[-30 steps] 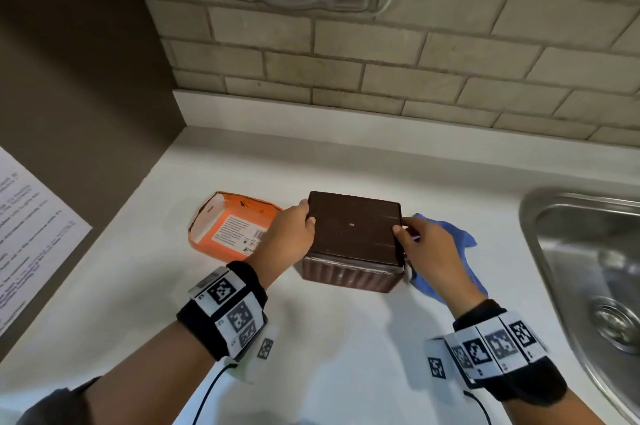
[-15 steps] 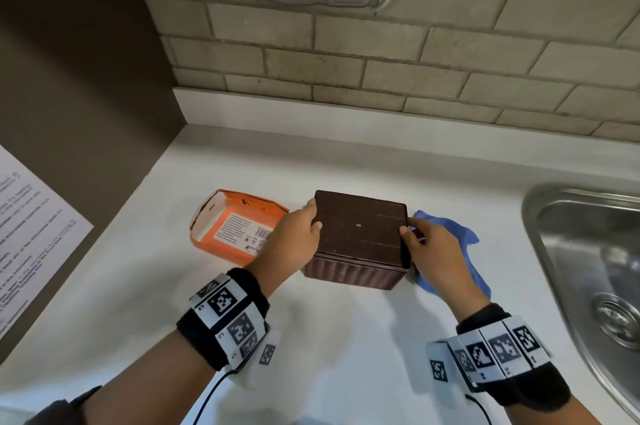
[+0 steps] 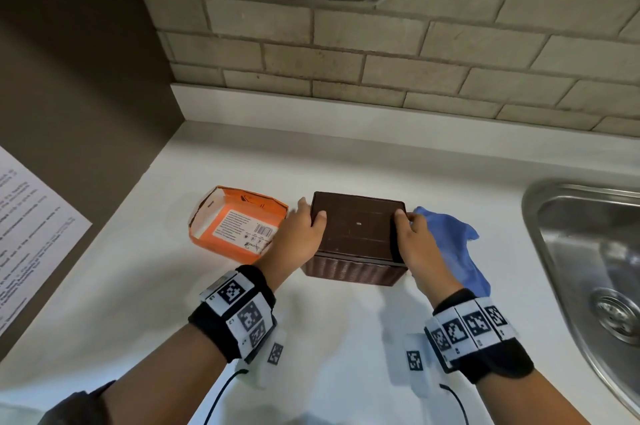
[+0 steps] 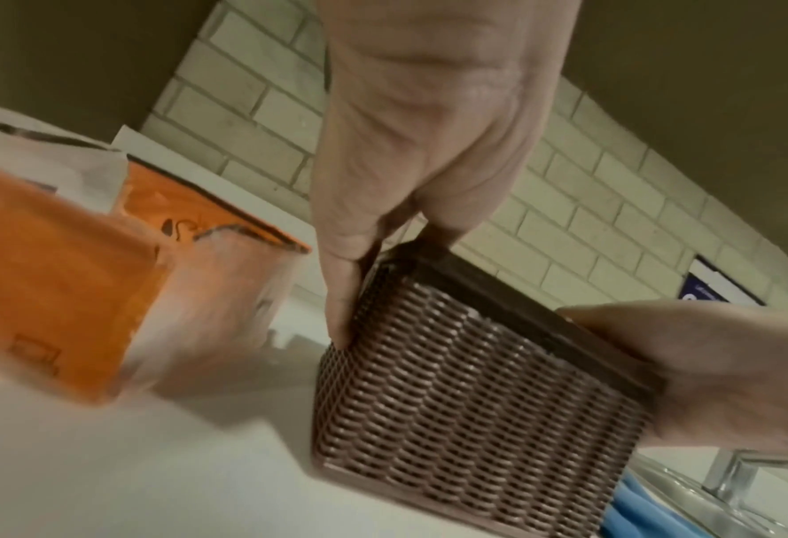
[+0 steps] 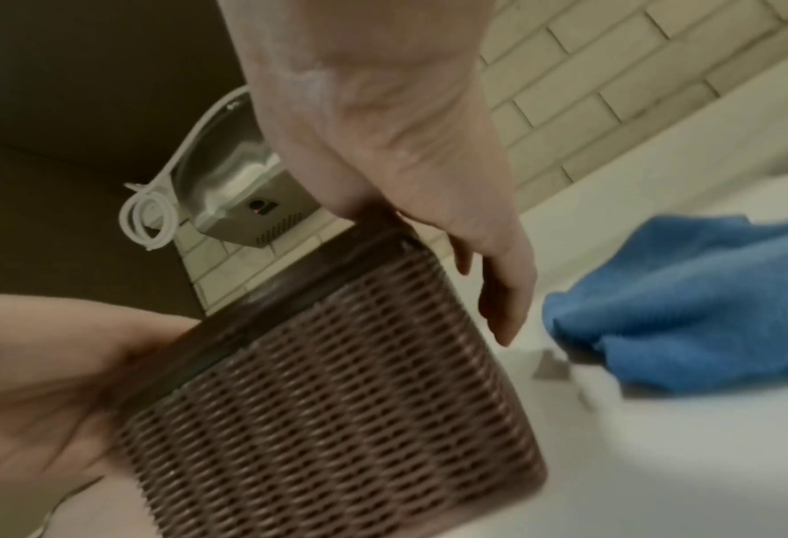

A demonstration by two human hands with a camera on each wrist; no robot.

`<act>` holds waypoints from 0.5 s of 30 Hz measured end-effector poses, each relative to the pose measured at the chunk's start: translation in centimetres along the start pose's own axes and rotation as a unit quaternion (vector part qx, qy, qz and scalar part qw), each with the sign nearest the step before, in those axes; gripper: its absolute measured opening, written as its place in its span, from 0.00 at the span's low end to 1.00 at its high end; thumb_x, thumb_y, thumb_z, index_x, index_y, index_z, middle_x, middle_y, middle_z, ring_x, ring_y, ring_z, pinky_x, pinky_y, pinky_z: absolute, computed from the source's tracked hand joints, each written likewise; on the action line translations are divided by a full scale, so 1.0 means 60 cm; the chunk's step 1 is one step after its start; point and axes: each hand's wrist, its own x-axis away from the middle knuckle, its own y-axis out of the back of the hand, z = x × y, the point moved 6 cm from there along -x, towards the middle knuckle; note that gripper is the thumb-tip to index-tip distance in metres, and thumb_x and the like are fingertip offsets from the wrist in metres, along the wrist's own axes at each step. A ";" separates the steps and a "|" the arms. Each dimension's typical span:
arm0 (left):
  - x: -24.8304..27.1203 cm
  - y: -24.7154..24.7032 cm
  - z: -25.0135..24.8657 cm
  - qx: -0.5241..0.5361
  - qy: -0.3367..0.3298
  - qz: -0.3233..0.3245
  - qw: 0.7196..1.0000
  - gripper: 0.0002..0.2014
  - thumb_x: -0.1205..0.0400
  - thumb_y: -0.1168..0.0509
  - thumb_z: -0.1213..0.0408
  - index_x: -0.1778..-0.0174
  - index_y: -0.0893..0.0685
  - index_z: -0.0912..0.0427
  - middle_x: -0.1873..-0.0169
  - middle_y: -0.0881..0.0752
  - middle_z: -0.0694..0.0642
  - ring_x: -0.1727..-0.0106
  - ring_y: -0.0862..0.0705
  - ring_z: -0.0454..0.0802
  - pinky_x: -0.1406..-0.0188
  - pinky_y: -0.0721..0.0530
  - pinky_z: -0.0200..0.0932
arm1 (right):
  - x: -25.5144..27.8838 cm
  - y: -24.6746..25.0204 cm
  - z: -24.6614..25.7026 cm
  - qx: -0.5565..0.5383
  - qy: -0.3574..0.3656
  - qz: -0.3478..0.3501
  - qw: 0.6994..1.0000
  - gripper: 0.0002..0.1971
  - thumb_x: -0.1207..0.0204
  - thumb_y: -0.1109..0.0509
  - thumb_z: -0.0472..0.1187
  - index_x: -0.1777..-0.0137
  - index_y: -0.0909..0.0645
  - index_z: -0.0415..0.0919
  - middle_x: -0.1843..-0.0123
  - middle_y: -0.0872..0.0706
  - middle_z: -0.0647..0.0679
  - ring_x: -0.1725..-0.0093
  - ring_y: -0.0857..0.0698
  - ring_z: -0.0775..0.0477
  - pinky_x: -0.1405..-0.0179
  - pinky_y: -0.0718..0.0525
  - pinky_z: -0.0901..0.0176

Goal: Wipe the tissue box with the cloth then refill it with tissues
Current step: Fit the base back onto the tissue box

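The brown woven tissue box (image 3: 356, 227) stands on the white counter (image 3: 311, 338) with a flat solid face up. My left hand (image 3: 304, 230) grips its left end, thumb over the top edge and fingers down the woven side (image 4: 465, 382). My right hand (image 3: 415, 241) grips the right end the same way (image 5: 405, 145). The blue cloth (image 3: 457, 251) lies crumpled on the counter just right of the box, behind my right hand. An opened orange tissue carton (image 3: 235, 227) lies left of the box, close to my left hand.
A steel sink (image 3: 588, 251) is set into the counter at the right. A brick wall (image 3: 381, 61) with a mounted metal dryer (image 5: 244, 196) and white cable runs along the back. A dark panel with a printed sheet (image 3: 27, 227) stands on the left.
The tissue box has shifted slightly to the right and away between both hands. Both grips stay the same; cloth and carton have not moved.
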 end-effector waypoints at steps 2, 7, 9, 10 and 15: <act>-0.004 -0.005 -0.001 0.021 0.006 -0.005 1.000 0.28 0.10 0.51 0.47 0.19 0.36 0.62 0.29 0.20 0.64 0.30 0.20 0.62 0.31 0.20 0.54 | -0.004 -0.006 -0.003 -0.006 -0.007 -0.023 1.000 0.18 0.15 0.44 0.53 0.39 0.24 0.40 0.45 0.17 0.39 0.49 0.18 0.41 0.53 0.19 0.51; -0.007 -0.025 0.017 0.125 0.001 -0.019 0.992 0.27 0.14 0.49 0.39 0.30 0.23 0.56 0.42 0.12 0.56 0.41 0.12 0.56 0.39 0.15 0.50 | -0.002 -0.021 -0.018 -0.128 -0.037 0.008 0.991 0.15 0.16 0.41 0.55 0.43 0.23 0.44 0.54 0.15 0.51 0.55 0.15 0.51 0.57 0.20 0.60; -0.009 -0.032 0.019 0.155 0.011 -0.010 0.988 0.23 0.11 0.48 0.47 0.29 0.23 0.59 0.41 0.12 0.57 0.39 0.13 0.55 0.40 0.17 0.44 | -0.009 -0.026 -0.021 -0.147 -0.043 0.015 0.988 0.18 0.16 0.41 0.55 0.39 0.22 0.42 0.50 0.13 0.48 0.52 0.13 0.50 0.56 0.18 0.60; -0.011 -0.034 0.020 0.168 0.016 -0.008 0.986 0.22 0.10 0.48 0.48 0.30 0.22 0.59 0.42 0.12 0.57 0.39 0.13 0.56 0.39 0.17 0.44 | -0.013 -0.027 -0.022 -0.149 -0.050 0.020 0.987 0.19 0.16 0.41 0.55 0.37 0.22 0.42 0.48 0.12 0.46 0.51 0.12 0.48 0.55 0.17 0.59; -0.012 -0.038 0.025 0.222 0.043 0.033 0.974 0.23 0.10 0.48 0.47 0.27 0.23 0.58 0.43 0.13 0.55 0.42 0.13 0.53 0.41 0.18 0.42 | -0.017 -0.027 -0.018 -0.162 -0.048 0.033 0.985 0.14 0.16 0.42 0.54 0.38 0.24 0.48 0.51 0.14 0.50 0.55 0.14 0.54 0.63 0.19 0.65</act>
